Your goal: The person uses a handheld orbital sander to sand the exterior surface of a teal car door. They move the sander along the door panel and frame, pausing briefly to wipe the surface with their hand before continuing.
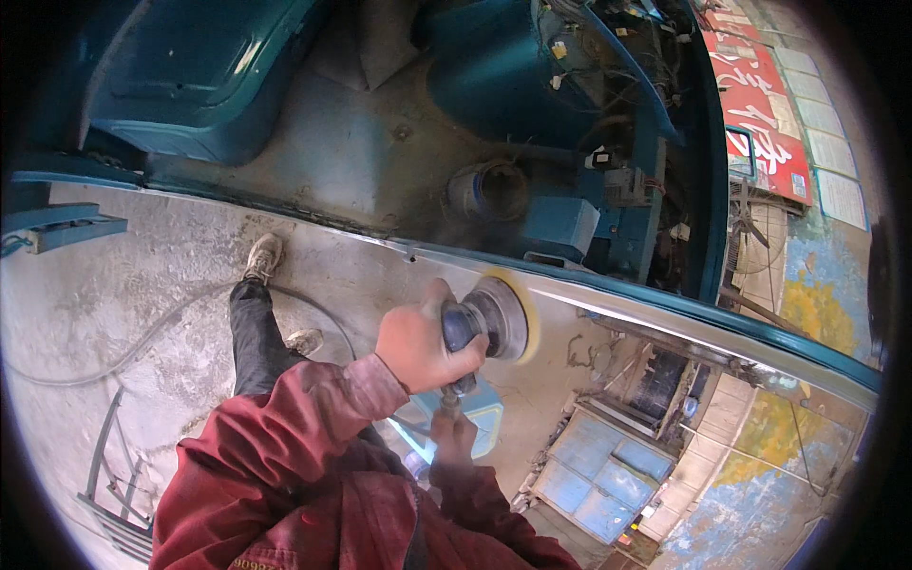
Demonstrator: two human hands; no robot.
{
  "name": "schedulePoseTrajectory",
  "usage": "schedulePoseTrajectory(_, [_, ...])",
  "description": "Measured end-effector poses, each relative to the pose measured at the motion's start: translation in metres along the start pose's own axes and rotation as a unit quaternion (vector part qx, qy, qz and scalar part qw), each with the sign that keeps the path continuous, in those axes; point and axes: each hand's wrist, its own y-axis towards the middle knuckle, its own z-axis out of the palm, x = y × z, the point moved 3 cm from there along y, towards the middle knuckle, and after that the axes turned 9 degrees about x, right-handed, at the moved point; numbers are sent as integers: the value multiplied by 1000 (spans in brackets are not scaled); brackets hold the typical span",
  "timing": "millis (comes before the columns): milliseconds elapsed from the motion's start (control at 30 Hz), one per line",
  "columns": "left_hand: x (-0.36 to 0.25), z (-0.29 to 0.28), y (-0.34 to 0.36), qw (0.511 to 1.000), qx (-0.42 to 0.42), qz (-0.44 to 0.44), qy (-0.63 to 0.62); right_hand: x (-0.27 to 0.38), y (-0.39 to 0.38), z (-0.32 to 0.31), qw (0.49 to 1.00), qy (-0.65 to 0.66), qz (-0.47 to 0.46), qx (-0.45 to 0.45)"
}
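- Left hand (pixel 418 337): closed over the head of the sander, thumb lapped round its near side.
- Right hand (pixel 454 439): curled closely about the tool's slim tail; finger detail too dim to tell.
- Sander (pixel 463 326): blue and grey, one, tipped on edge before the torso, near side of the sill; yellow-rimmed disc (pixel 505 318) faces rightward. Contact with any surface: cannot be told.
- Reason for hold, as judged: one hand governs the head, the other steadies the tail against twisting.
- Hose (pixel 142 353): grey, curved over the concrete floor (pixel 180 399) at left, its slack apparently lying aside from the tool; join with the sander not visible.
- Sill (pixel 608 296): long, teal, slanting from upper left to lower right, just beyond the disc; bounds reach forward.
- Tin (pixel 467 193): round, inside the sill, near a teal box (pixel 560 226).
- Room for moving, as judged: widest lengthwise along the sill; tighter toward the body, where a light-blue item (pixel 488 418) sits behind the hands.
- Metal rack (pixel 106 446): lower left, well apart from the sander.
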Motion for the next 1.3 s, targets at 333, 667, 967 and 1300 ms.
schedulePoseTrajectory(333, [-51, -3, -9, 1000, 1, 16, 26, 26, -27, -13, 998, -22, -48, -16])
schedulePoseTrajectory(667, [-96, -6, -16, 996, -15, 74, 41, 44, -50, -20, 998, 22, -48, -34])
schedulePoseTrajectory(967, [-55, -8, -8, 1000, 17, 15, 18, 23, -37, -2, 997, 49, 20, -62])
schedulePoseTrajectory(1300, [-27, -8, -2, 999, 8, 33, 24, 15, -18, 3, 1000, -21, 3, -23])
